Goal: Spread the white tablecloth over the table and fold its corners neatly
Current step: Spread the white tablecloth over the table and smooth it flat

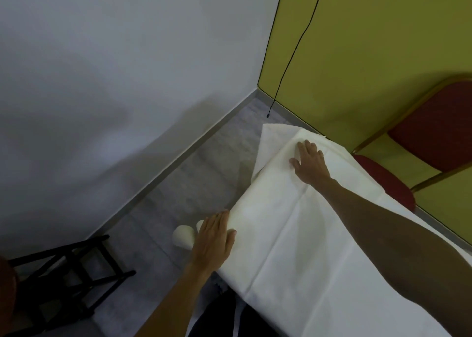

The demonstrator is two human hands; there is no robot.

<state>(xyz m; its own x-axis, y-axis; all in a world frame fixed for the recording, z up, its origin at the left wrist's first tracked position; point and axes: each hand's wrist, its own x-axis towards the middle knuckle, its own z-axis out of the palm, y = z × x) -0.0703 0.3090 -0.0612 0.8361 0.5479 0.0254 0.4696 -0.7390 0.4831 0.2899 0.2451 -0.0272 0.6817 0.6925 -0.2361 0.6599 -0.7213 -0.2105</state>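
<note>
The white tablecloth (293, 234) covers the table top and hangs over its left edge. At the far corner a flap of cloth (267, 145) sticks out past the table end. My right hand (309, 163) lies flat, palm down, on the cloth near that far corner, fingers spread. My left hand (214, 242) presses against the cloth at the table's left edge, fingers together and pointing away, thumb resting on top of the cloth. Neither hand pinches the fabric.
A red-cushioned chair (419, 142) stands against the yellow wall on the table's right. A black folding rack (74, 272) stands on the grey floor at lower left. White shoes (184, 237) show by my left hand. A black cable (288, 63) hangs down the wall.
</note>
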